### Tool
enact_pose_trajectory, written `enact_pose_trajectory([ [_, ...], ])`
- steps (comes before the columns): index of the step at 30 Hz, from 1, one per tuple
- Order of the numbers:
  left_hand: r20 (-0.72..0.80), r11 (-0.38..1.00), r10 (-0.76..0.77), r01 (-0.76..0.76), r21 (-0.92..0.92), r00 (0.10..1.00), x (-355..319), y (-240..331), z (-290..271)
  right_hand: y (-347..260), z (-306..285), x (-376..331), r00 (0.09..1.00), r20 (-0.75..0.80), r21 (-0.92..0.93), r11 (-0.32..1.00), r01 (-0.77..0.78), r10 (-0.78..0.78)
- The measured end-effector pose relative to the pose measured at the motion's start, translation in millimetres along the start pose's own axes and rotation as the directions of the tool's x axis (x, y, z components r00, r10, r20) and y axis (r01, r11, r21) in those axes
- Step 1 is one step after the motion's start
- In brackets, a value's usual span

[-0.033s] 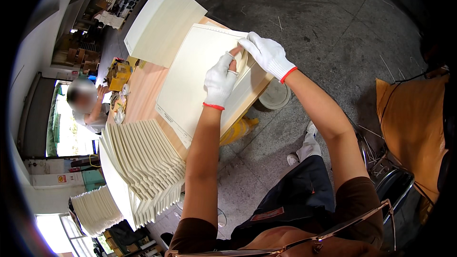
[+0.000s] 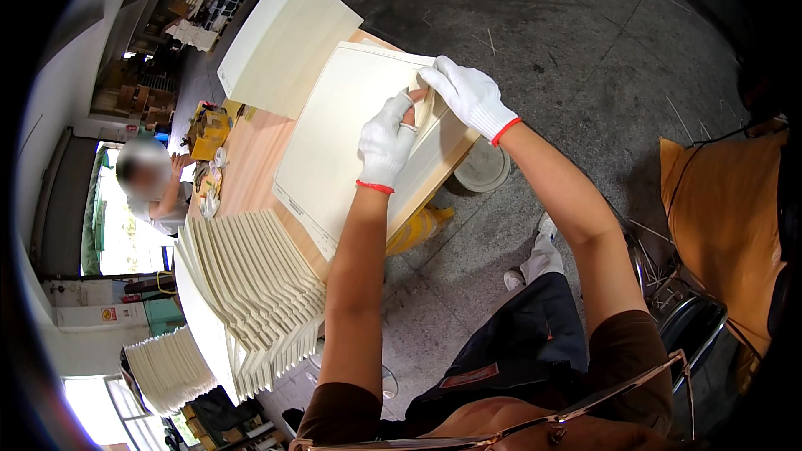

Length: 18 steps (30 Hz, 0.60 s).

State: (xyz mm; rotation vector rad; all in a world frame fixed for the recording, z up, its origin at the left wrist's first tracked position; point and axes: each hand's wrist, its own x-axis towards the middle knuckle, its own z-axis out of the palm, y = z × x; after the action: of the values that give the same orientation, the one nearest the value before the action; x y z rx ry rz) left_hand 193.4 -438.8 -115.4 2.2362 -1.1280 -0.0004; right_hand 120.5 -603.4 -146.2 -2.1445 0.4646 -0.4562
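A large off-white sheet (image 2: 330,134) lies on the wooden table (image 2: 255,146), and its edge near my hands is bent up into a narrow curved flap (image 2: 428,107). My left hand (image 2: 387,140), in a white glove with bare fingertips showing, has its index finger and thumb closed at this flap. My right hand (image 2: 468,96), in a white glove with a red cuff, pinches the sheet's far right corner. What lies under the right fingers is hidden.
Another pale panel (image 2: 288,46) rests across the table's far end. At left stands a tall stack of bent cream sheets (image 2: 251,292). A person (image 2: 159,179) is beyond the table, near a yellow box (image 2: 209,132). A round bucket (image 2: 483,169) and an orange-brown covered object (image 2: 723,234) are at right.
My left index finger has drawn back a little toward me and bent along the flap. My right hand keeps its place.
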Motion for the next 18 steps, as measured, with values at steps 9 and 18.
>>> enact_pose_trajectory([
  [9,0.028,0.999,0.033,-0.033,0.002,0.999,0,-1,2,3,3,-2,1.0,-0.025,0.032,0.999,0.014,-0.013],
  [18,-0.101,0.988,0.155,-0.155,0.014,0.983,-1,-7,7,3,-16,-7,1.0,0.008,-0.078,0.997,0.021,-0.02],
])
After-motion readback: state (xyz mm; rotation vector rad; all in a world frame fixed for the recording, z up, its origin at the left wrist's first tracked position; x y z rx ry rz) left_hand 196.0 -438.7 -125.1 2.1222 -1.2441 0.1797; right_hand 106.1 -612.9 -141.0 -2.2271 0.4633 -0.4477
